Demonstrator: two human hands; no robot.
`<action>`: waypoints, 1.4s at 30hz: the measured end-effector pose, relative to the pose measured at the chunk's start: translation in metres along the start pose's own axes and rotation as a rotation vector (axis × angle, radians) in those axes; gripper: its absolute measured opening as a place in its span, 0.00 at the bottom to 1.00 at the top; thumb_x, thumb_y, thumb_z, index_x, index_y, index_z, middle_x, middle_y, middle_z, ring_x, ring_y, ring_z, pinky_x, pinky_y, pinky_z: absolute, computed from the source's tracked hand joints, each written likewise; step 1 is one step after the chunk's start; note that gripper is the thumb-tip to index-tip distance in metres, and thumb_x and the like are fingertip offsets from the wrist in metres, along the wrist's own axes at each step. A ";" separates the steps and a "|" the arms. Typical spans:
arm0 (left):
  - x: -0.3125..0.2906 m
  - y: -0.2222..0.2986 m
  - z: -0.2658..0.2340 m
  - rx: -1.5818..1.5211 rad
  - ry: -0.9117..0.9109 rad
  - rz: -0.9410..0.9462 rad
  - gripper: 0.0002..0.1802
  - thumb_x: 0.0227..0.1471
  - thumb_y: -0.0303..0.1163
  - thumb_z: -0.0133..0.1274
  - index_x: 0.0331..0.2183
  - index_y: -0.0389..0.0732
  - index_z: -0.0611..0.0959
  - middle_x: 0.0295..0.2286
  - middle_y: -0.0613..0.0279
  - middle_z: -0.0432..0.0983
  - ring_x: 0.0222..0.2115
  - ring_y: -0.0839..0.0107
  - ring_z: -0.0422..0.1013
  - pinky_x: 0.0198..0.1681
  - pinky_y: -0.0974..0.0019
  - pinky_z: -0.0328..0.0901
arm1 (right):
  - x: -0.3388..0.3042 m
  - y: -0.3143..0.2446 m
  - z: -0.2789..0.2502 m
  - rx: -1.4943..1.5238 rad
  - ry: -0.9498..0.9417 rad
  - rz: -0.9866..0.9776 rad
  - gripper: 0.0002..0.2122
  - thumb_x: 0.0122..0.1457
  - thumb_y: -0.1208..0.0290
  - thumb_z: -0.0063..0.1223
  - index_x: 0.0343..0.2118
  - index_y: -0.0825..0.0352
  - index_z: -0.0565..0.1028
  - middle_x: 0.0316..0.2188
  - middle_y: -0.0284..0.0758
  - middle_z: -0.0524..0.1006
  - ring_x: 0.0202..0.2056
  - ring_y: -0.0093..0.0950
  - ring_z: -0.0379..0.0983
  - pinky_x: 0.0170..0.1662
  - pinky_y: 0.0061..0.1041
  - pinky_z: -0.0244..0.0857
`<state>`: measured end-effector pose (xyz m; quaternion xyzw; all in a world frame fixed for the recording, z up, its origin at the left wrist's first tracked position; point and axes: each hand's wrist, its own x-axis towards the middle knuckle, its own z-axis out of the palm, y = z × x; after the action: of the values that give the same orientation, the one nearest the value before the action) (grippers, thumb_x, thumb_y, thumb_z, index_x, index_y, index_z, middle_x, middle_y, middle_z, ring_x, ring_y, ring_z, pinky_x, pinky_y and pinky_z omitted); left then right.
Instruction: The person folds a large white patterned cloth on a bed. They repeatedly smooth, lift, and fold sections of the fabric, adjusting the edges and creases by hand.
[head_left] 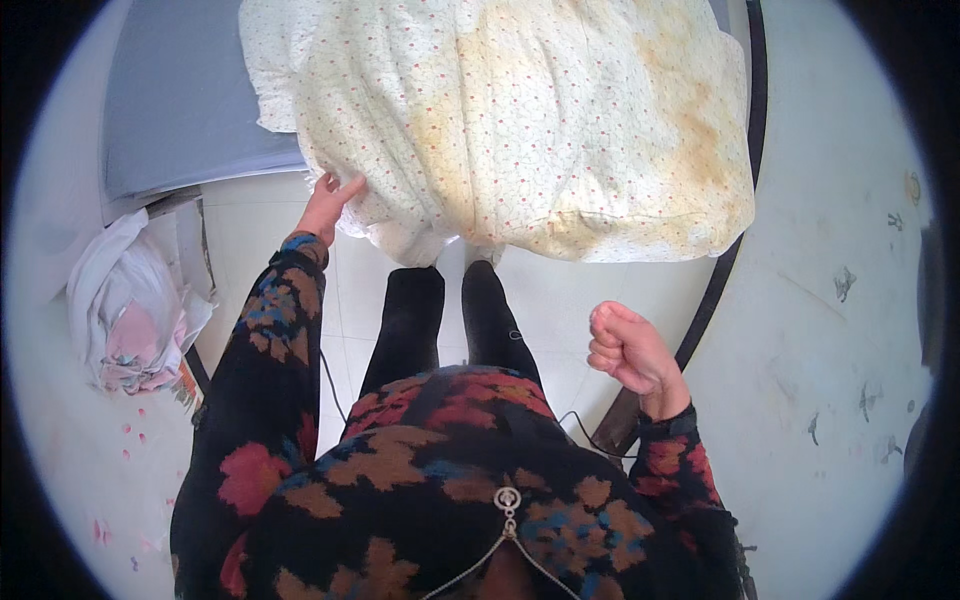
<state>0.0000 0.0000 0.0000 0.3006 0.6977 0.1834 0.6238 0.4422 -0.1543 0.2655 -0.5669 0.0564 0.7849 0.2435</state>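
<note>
A white quilt (560,130) with small red dots and broad yellow-brown stains hangs over the near side of the bed. At its lower left edge is my left hand (322,210), thumb laid against the cloth and apart from the forefinger; its other fingers are partly hidden. My right hand (635,350) is closed in a fist to the right of my legs, below the quilt and apart from it. Nothing shows inside that fist.
Blue-grey bedding (200,90) lies to the quilt's left. A white plastic bag (125,300) with pink cloth-like contents stands at the left. Along the right runs a dark edge strip (715,290) beside a marked pale wall (830,270). A thin dark cable (332,385) passes near my legs.
</note>
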 end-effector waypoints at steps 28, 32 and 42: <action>-0.063 0.000 0.117 0.815 -0.385 0.621 0.17 0.50 0.26 0.53 0.45 0.40 0.81 0.52 0.54 0.69 0.46 0.45 0.72 0.50 0.49 0.68 | -0.028 -0.043 0.085 -0.377 0.206 -0.222 0.12 0.70 0.66 0.44 0.30 0.64 0.70 0.16 0.19 0.55 0.18 0.13 0.46 0.22 0.18 0.44; -0.064 0.000 0.119 0.938 -0.324 0.536 0.15 0.51 0.30 0.53 0.43 0.44 0.83 0.50 0.54 0.70 0.46 0.47 0.72 0.48 0.49 0.68 | -0.025 -0.048 0.090 -0.348 0.269 -0.264 0.11 0.70 0.66 0.45 0.30 0.63 0.70 0.17 0.19 0.55 0.18 0.13 0.47 0.22 0.18 0.45; -0.076 0.011 0.062 0.944 -0.643 0.381 0.12 0.42 0.38 0.60 0.33 0.48 0.83 0.39 0.58 0.70 0.43 0.53 0.72 0.49 0.55 0.67 | 0.027 -0.042 0.086 -0.523 0.378 -0.413 0.11 0.69 0.64 0.45 0.30 0.62 0.72 0.18 0.20 0.60 0.20 0.12 0.53 0.23 0.16 0.50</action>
<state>0.0662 -0.0489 0.0549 0.7051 0.4141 -0.1378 0.5589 0.3809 -0.0775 0.2791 -0.7440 -0.2173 0.5888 0.2291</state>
